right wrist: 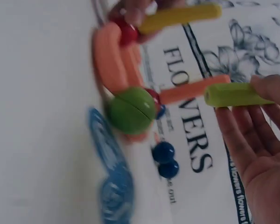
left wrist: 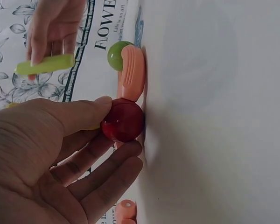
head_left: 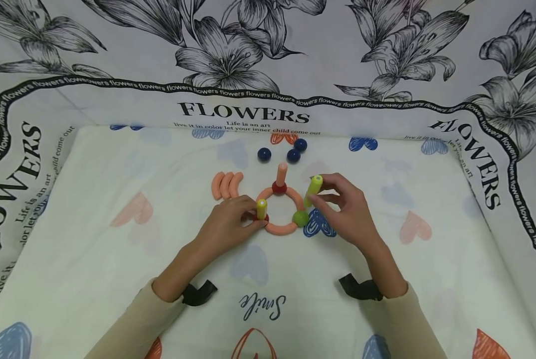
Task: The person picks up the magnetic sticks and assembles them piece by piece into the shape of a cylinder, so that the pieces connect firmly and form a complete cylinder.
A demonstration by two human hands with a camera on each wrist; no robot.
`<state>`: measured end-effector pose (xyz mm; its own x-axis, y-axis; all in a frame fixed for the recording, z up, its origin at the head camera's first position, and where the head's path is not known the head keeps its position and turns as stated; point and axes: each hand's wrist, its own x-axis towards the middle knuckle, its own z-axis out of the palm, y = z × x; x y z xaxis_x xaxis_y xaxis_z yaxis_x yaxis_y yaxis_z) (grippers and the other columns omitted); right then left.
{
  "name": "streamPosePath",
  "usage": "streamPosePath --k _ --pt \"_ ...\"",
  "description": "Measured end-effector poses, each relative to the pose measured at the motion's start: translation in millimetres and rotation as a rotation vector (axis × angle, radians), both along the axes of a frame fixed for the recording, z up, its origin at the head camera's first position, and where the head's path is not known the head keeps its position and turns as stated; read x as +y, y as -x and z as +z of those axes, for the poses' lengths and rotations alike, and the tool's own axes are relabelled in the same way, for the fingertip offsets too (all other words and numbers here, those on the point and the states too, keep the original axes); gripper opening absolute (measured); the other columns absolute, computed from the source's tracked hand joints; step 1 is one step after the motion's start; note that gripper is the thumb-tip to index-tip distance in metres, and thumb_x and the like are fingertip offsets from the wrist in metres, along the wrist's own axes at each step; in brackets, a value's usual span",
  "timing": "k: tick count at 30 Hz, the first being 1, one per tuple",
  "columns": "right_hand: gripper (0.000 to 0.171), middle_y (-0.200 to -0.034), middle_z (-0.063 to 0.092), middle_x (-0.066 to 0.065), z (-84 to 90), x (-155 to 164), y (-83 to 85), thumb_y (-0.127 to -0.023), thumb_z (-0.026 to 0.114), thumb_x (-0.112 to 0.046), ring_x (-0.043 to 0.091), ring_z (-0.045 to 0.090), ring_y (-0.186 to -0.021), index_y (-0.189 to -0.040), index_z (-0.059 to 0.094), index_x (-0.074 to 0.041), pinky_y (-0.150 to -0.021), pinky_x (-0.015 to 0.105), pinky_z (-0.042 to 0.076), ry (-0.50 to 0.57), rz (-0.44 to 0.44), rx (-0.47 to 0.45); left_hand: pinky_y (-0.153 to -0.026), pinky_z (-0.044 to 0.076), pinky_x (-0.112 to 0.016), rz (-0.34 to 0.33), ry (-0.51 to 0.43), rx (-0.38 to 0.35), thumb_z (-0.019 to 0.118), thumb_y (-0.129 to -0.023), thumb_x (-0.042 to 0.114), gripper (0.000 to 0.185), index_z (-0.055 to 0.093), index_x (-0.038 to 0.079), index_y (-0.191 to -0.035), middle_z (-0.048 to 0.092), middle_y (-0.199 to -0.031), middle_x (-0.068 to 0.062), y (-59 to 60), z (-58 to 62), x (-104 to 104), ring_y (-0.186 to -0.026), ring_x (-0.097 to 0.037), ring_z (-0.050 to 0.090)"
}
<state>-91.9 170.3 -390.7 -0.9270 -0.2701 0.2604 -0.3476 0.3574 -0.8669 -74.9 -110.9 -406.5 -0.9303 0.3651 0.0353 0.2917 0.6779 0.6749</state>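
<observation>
My right hand (head_left: 346,212) pinches a smooth yellow-green stick (head_left: 313,190), its long axis tilted, lower end aimed down-left at the glossy green ball (head_left: 300,218) just beside my fingertips on the orange ring (head_left: 282,229). My left hand (head_left: 232,224) grips the red ball (left wrist: 123,119) under an upright yellow stick (head_left: 261,208), steadying the ring on the cloth-covered counter (head_left: 115,249). The right hand is nearer the green ball.

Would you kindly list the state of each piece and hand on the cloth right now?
left hand: grips the red ball under an upright yellow-green stick
right hand: holds a green stick, tilted, off the ring
orange ring: flat on the cloth
green ball: on the ring, no stick
orange stick: upright
three blue balls: loose
</observation>
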Motion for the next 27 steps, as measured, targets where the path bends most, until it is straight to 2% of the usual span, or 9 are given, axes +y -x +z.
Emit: streamPosePath --k 3,8,16,21,27 --pt "0.038 -0.120 0.068 0.016 -7.6 -1.6 -11.1 -0.093 0.073 0.008 0.003 0.066 -0.111 -0.130 0.063 0.002 -0.093 0.017 0.059 0.059 0.012 0.073 -0.084 0.061 -0.034 -0.008 -0.011 -0.001 0.087 -0.089 0.023 0.015 0.078 0.017 -0.098 0.078 -0.104 0.002 -0.1 -1.0 2.2 -0.093 -0.013 0.076" --pt "0.037 -0.118 0.066 0.021 -14.1 -3.6 -10.7 -0.090 0.072 0.015 0.004 0.067 -0.108 -0.125 0.062 0.007 -0.093 0.019 0.060 0.114 0.012 0.166 -0.083 0.061 -0.034 -0.006 -0.021 0.017 0.088 -0.088 0.023 0.017 0.079 0.017 -0.100 0.078 -0.103 0.001 1.2 -2.0 3.4 -0.092 -0.013 0.077" --pt "0.037 -0.113 0.068 0.019 -21.6 -2.8 -4.6 -0.086 0.075 0.015 0.006 0.067 -0.108 -0.120 0.064 0.006 -0.086 0.023 0.063 0.099 0.097 0.153 -0.084 0.062 -0.034 -0.015 -0.017 0.013 0.086 -0.090 0.024 0.013 0.079 0.018 -0.098 0.078 -0.103 0.003 7.3 0.8 1.3 -0.092 -0.011 0.077" --pt "0.034 -0.111 0.069 0.015 -31.1 -4.7 -3.3 -0.087 0.076 0.011 0.005 0.066 -0.107 -0.118 0.065 0.006 -0.084 0.023 0.063 0.070 0.104 0.125 -0.085 0.062 -0.034 -0.014 -0.029 -0.010 0.087 -0.090 0.025 0.013 0.079 0.020 -0.098 0.079 -0.104 0.004 8.8 0.1 -0.9 -0.093 -0.010 0.077" --pt "0.033 -0.109 0.070 0.013 -36.3 -5.2 -4.7 -0.087 0.077 0.009 0.005 0.066 -0.104 -0.117 0.067 0.004 -0.083 0.021 0.062 0.047 0.081 0.133 -0.086 0.063 -0.033 -0.022 -0.047 -0.038 0.086 -0.090 0.026 0.012 0.078 0.021 -0.096 0.079 -0.103 0.006 7.9 -2.0 -2.7 -0.093 -0.009 0.078"
